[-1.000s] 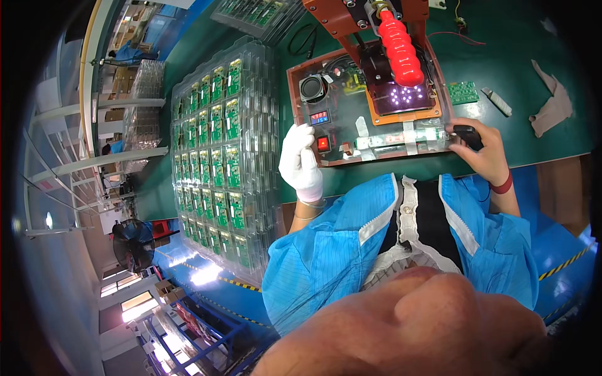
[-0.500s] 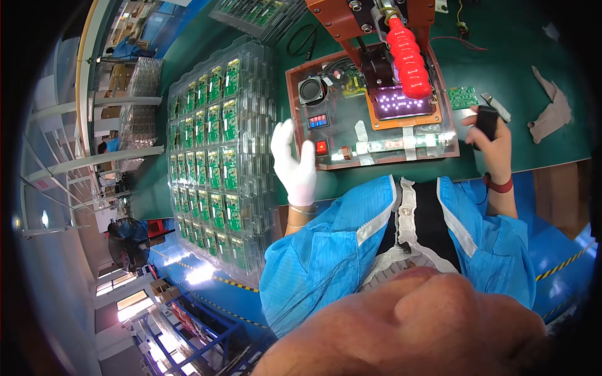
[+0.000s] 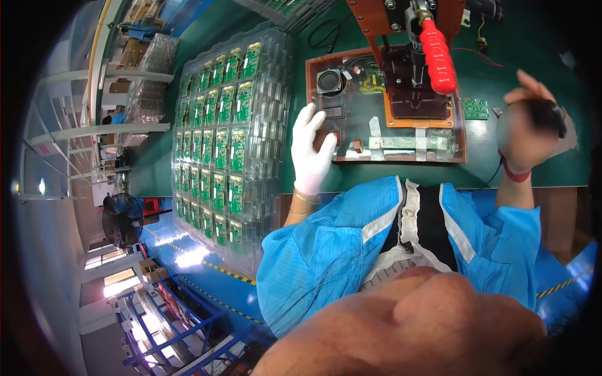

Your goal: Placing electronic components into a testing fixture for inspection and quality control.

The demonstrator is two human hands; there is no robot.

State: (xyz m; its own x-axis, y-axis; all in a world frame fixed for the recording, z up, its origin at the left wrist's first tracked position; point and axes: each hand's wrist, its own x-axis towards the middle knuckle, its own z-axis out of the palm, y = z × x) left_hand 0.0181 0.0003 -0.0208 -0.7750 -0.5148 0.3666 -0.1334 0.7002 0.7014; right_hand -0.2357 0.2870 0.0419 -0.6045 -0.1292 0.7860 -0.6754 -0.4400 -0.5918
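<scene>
The green counter [image 3: 501,37] carries a tray stack [image 3: 219,138] of green boards at your left and the test jig [image 3: 389,106] ahead. The jig's purple lights and red display have gone dark since a second ago, so that test looks finished. Your gloved left hand [image 3: 311,150] rests, fingers spread, holding nothing, on the jig's left edge. Your right hand [image 3: 530,128] has lifted off the jig, blurred, fingers curled round a small black object [image 3: 550,114], right of a loose board [image 3: 476,108].
</scene>
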